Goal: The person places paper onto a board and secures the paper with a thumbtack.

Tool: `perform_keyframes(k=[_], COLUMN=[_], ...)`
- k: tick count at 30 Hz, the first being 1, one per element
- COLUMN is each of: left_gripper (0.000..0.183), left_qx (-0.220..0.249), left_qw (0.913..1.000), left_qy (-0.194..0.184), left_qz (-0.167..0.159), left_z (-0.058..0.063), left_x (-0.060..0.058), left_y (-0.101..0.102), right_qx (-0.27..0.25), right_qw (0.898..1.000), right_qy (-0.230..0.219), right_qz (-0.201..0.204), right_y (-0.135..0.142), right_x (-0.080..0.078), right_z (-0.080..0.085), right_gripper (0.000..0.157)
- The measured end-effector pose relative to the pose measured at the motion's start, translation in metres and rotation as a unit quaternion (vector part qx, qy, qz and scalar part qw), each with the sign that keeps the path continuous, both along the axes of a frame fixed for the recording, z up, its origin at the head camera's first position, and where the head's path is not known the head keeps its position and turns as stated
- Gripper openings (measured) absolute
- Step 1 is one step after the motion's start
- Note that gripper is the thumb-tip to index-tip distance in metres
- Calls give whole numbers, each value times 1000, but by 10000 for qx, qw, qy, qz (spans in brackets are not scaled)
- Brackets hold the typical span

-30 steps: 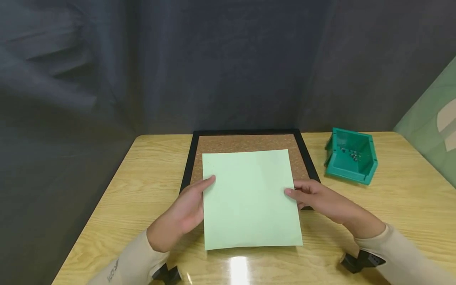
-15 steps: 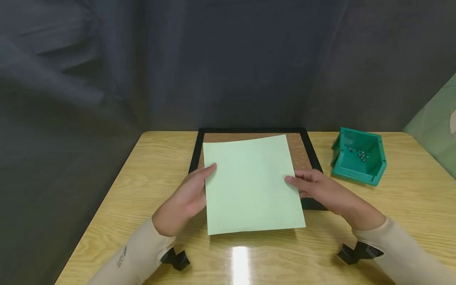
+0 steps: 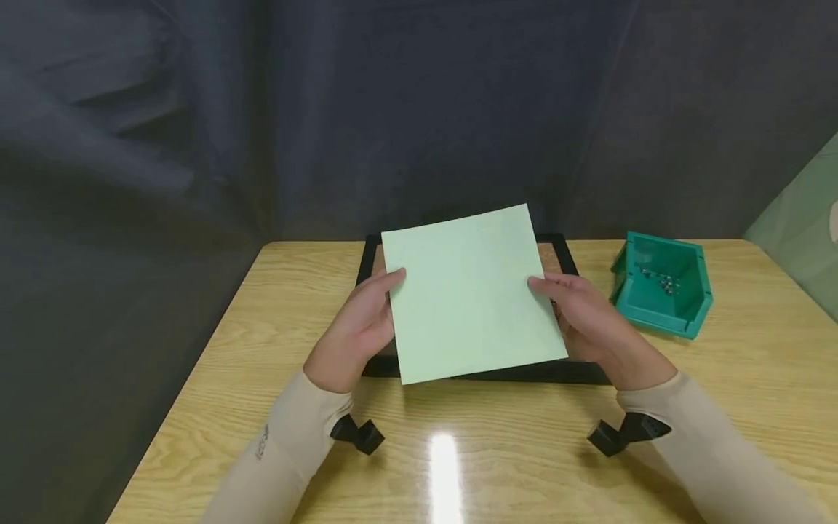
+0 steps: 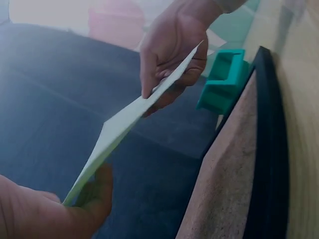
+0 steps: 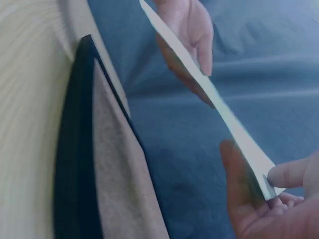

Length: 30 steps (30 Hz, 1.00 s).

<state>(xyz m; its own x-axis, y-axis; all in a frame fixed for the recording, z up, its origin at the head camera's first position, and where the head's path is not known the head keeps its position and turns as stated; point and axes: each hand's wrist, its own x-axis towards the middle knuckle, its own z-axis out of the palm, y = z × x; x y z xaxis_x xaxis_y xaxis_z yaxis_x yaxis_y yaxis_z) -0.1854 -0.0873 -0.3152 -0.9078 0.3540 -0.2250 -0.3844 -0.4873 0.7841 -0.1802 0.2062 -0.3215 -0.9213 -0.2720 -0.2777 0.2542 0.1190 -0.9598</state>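
A pale green sheet of paper (image 3: 474, 298) is held up above a cork board (image 3: 550, 256) with a black frame. My left hand (image 3: 356, 331) pinches its left edge, thumb on the front face and fingers behind. On the opposite edge my right hand (image 3: 589, 320) pinches it the same way. The sheet tilts, its right side higher than its left in the head view. Both wrist views show the sheet (image 4: 132, 117) nearly edge-on, apart from the cork surface (image 5: 117, 164). Most of the board is hidden behind the sheet in the head view.
A green plastic bin (image 3: 664, 284) with several small metallic pieces inside stands right of the board. The wooden table (image 3: 262, 349) extends around the board. A dark curtain (image 3: 419, 116) hangs behind the table and along its left side.
Both hands have raised the sheet and carried it away from the body, farther over the board. Its tilt has increased, with the right side rising more. Both hands still grip it.
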Motion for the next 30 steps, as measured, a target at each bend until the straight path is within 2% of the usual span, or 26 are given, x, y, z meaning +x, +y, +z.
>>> perform_keyframes(k=[5, 11, 14, 17, 20, 21, 27, 30], left_gripper=[44, 53, 58, 44, 21, 20, 45, 50], left_qx=[175, 76, 30, 68, -18, -50, -187, -152], left_qw=[9998, 9948, 9923, 9907, 9909, 9911, 9891, 9914], left_qy=[-57, -500, -604, -701, -718, -713, -795, -671], left_qz=[93, 888, 1078, 1163, 1138, 1125, 1223, 1110], left_z=[0, -10, -15, -18, -19, -20, -23, -25], left_x=[-11, -29, -36, -40, -41, -42, -43, -44], left_y=[2, 9, 12, 15, 19, 20, 24, 22], right_qx=[16, 152, 35, -48, -109, -133, -112, 11], right_qw=[9990, 9972, 9958, 9944, 9931, 9926, 9915, 9914], right_qy=[-50, -240, -350, -412, -479, -506, -615, -651], right_qz=[-438, -691, -846, -969, -1065, -1094, -1139, -1137], right_y=[-5, -9, -10, -10, -10, -9, -8, -8], right_x=[-10, -23, -30, -35, -38, -38, -42, -45], right_z=[4, -1, -6, -9, -11, -12, -17, -20], right_gripper=[55, 60, 62, 62, 61, 61, 65, 67])
